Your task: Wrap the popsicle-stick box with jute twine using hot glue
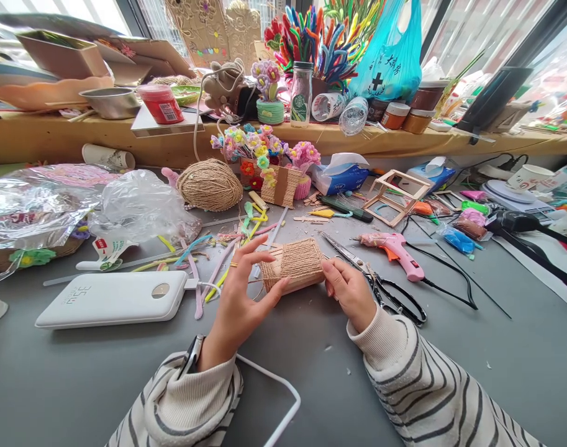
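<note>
Hanging out front and centre over the grey table (325, 397): twine-wrapped box (303, 259), twine face up, long axis pretty much left-to-right | right hand (351, 290) pinching its right end, thumb uppermost | left hand (239, 295) spread wide around the left end, fingers arched | scissors (389, 292) beside right hand

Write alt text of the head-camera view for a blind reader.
The right hand grips one end of a twine-wrapped block; the left hand, fingers spread, is at its other end. Scissors and a pink glue gun lie to the right, a white power bank to the left.
</note>
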A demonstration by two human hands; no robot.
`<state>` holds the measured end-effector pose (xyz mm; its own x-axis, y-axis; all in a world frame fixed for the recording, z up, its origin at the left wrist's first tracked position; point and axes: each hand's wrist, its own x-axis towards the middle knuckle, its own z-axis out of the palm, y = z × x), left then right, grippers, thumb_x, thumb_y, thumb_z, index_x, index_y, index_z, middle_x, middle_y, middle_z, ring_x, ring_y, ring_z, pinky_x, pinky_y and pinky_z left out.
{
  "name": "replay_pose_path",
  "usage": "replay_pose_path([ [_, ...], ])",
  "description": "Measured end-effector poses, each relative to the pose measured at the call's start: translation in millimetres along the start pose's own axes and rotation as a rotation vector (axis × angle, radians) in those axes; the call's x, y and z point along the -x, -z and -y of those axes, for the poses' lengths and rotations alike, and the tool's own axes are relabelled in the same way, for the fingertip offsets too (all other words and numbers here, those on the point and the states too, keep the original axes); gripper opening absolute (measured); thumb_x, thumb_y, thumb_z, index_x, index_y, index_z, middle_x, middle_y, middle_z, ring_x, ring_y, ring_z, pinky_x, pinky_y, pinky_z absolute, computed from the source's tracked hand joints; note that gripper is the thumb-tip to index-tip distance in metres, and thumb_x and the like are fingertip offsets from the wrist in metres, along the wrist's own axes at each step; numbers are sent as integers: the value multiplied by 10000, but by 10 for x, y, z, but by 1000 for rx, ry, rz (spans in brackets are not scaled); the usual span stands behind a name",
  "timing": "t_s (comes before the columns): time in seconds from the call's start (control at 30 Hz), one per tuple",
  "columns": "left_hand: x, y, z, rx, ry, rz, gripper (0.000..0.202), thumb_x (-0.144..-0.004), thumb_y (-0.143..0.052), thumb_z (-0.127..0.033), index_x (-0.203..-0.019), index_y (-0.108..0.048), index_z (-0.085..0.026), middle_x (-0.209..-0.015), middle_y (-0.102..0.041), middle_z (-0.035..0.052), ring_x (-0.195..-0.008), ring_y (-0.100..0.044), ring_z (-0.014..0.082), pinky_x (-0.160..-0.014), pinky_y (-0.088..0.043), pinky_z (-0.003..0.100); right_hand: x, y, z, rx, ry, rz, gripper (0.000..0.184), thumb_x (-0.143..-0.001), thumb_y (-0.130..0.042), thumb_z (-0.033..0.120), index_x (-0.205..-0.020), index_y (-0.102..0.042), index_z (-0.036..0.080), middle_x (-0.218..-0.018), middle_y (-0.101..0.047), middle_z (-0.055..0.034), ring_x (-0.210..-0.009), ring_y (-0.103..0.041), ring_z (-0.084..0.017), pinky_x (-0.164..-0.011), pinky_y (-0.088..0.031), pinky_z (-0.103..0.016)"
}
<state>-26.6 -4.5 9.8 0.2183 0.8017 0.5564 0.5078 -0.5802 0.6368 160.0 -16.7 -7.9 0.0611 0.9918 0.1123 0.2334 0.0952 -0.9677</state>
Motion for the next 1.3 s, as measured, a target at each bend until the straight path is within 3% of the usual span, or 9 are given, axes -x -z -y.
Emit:
replay_pose_path([
  [0.2, 7, 36, 17, 4, 34, 43, 81, -755, -604, -234, -772, -532, -203, -1236, -476, 67, -1214, -411, 215, -984, -387, 408, -26, 90, 18, -40, -28, -67, 407, -786, -453, 563, -717, -565, 177, -467, -413, 60, -433, -396, -86, -458, -329, -226],
  [0.4, 6, 65, 44, 25, 44, 46, 73, -752, -613, -258, -764, -564, -205, -1228, -483, 61, -1192, -429, 211, -965, -406, 395, -113, 353, 32, -85, -19, -261, 367, -732, -554, 524, -718, -585, 158, -607, -557, 8, -443, -408, -67, -426, -324, -210],
  [0.7, 10, 69, 57, 63, 47, 45, 84, -775, -585, -234, -704, -561, -195, -1191, -526, 61, -1135, -474, 201, -954, -407, 408, -211, 639, -29, 24, 2, -458, 348, -675, -613, 505, -651, -573, 161, -641, -580, -4, -468, -417, -72, -429, -350, -215],
  [0.83, 12, 63, 65, 126, 62, -34, 85, -770, -594, -234, -699, -573, -193, -1132, -561, 56, -1097, -495, 200, -955, -396, 409, -212, 776, -34, 154, -13, -542, 317, -692, -598, 490, -708, -584, 174, -650, -592, -7, -515, -464, -97, -486, -388, -234],
  [0.93, 13, 75, 71, 221, 90, -174, 72, -779, -587, -238, -723, -572, -194, -1000, -603, 41, -1000, -542, 173, -900, -428, 361, -218, 889, -44, 282, -70, -555, 285, -702, -584, 465, -756, -585, 185, -686, -605, -16, -568, -505, -127, -539, -412, -263],
  [1.03, 12, 83, 65, 297, 180, -390, 65, -787, -582, -251, -770, -556, -194, -756, -614, -6, -751, -590, 116, -722, -476, 263, -241, 983, -85, 515, -109, -570, 235, -720, -547, 412, -761, -574, 182, -769, -620, -51, -662, -541, -171, -626, -437, -313],
  [1.13, 6, 81, 51, 344, 287, -535, 109, -795, -573, -288, -854, -548, -200, -552, -549, -63, -508, -530, 78, -522, -436, 202, -263, 1031, -159, 853, -93, -587, 225, -717, -535, 379, -783, -560, 165, -867, -614, -109, -835, -543, -245, -773, -421, -389],
  [1.2, 0, 77, 48, 331, 331, -531, 145, -804, -554, -324, -870, -576, -197, -560, -565, -54, -510, -532, 78, -516, -437, 200, -262, 1038, -209, 1044, -123, -569, 306, -717, -542, 419, -846, -564, 142, -920, -603, -152, -923, -519, -298, -810, -401, -423],
  [1.3, -4, 74, 63, 285, 380, -403, 229, -820, -514, -371, -918, -616, -191, -814, -656, 19, -743, -614, 120, -660, -490, 236, -244, 1037, -256, 1206, -225, -559, 447, -727, -533, 492, -946, -566, 104, -961, -586, -199, -943, -512, -346, -752, -414, -438],
])
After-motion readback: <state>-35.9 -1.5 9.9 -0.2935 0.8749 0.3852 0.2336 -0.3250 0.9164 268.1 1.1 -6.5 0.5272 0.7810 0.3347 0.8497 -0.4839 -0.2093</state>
